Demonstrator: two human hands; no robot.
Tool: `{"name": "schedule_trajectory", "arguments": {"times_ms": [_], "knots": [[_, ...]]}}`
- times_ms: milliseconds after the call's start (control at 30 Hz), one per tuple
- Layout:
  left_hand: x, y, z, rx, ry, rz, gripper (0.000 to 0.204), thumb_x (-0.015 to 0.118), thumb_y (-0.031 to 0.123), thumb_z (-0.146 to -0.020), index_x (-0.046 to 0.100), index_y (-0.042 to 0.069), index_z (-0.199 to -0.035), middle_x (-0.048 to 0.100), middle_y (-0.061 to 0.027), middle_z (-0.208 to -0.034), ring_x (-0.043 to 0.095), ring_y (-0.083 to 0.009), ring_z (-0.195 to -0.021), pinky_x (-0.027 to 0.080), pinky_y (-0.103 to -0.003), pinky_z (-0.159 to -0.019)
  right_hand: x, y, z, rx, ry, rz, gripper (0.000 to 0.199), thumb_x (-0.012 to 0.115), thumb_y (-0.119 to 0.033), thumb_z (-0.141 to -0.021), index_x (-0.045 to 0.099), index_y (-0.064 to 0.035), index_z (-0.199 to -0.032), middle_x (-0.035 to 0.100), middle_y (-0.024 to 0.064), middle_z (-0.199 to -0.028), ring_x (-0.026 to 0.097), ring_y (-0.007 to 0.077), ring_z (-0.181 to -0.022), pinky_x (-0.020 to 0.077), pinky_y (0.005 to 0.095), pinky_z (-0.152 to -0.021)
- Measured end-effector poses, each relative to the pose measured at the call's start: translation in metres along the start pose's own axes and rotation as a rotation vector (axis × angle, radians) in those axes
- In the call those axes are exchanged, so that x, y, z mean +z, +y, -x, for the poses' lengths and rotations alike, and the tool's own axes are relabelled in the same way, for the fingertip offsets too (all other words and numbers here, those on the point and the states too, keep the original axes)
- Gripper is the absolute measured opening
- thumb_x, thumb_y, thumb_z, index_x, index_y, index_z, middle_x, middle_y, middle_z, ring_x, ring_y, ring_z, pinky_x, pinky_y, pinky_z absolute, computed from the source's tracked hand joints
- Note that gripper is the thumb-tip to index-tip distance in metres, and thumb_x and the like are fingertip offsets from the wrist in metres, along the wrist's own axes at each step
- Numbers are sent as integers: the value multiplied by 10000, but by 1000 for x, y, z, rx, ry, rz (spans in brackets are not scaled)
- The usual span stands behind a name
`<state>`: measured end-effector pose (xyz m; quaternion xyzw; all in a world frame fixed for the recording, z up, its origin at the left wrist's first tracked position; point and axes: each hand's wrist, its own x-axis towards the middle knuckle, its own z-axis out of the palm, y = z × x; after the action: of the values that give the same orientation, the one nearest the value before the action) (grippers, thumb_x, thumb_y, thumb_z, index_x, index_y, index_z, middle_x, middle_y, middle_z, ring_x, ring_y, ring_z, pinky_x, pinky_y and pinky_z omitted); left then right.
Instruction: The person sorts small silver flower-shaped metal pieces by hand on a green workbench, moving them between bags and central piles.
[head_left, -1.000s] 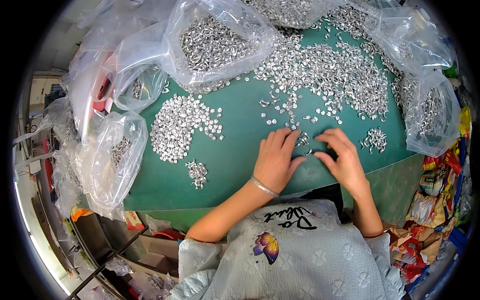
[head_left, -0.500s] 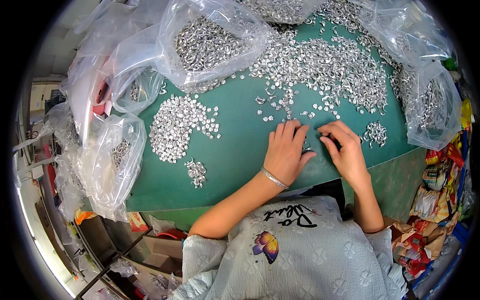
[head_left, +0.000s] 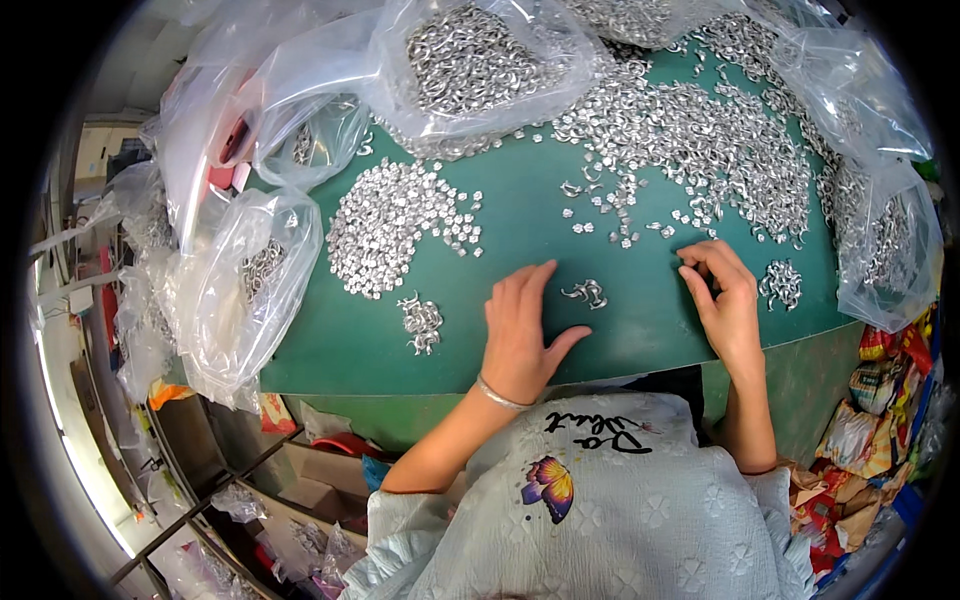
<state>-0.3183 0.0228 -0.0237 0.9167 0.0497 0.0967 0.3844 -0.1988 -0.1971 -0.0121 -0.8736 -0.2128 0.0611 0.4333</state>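
My left hand (head_left: 520, 325) lies low over the green tabletop (head_left: 620, 345), fingers stretched out, thumb spread wide, holding nothing. A small cluster of curved silver metal pieces (head_left: 590, 292) lies just right of it, apart from the fingers. Beyond that cluster, my right hand (head_left: 725, 300) has its fingers curled in and its thumb close to the fingertips; whatever lies between them is too small to make out. Right of this hand sits another small heap of curved pieces (head_left: 780, 285). The large pile of silver metal pieces (head_left: 700, 150) spreads out ahead of both hands.
At the left are a heap of small flower-shaped silver pieces (head_left: 380, 235) and a little pile of curved ones (head_left: 421, 323). Clear plastic bags of metal parts stand at the back (head_left: 480, 60), left (head_left: 250, 290) and right (head_left: 885, 245). The table's front edge (head_left: 400, 394) is near me.
My left hand has moved left and slightly back, uncovering the small cluster of curved pieces. My right hand stays curled near the right heap. The whole view has shifted a little.
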Motion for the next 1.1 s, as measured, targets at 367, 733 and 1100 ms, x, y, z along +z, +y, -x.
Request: {"name": "schedule_trajectory", "arguments": {"times_ms": [367,733,1100], "knots": [[10,3,-8,-40,134,140,791,854,182,-651,449,6,-1307,505,-173,-1168,497,-338,-1060,401,-419,-926,10,-15,-16,-44,13,-18,176,665,43,-818,645,19,-991,623,132,-949,604,261,-766,492,332,-698],[-168,40,11,567,1088,1472,186,604,20,-892,469,21,-1019,439,-41,-831,456,-167,-750,386,-315,-715,73,-53,-1,-531,-136,286,226,722,-81,-738,642,-32,-945,575,62,-1073,527,245,-1001,398,380,-850],[-87,27,17,310,616,118,255,684,-50,-761,621,-21,-1007,611,-114,-871,597,-257,-780,497,-365,-713,86,-34,-1,-575,-91,307,226,712,-71,-752,632,-43,-961,574,53,-1069,521,239,-995,377,395,-862]]}}
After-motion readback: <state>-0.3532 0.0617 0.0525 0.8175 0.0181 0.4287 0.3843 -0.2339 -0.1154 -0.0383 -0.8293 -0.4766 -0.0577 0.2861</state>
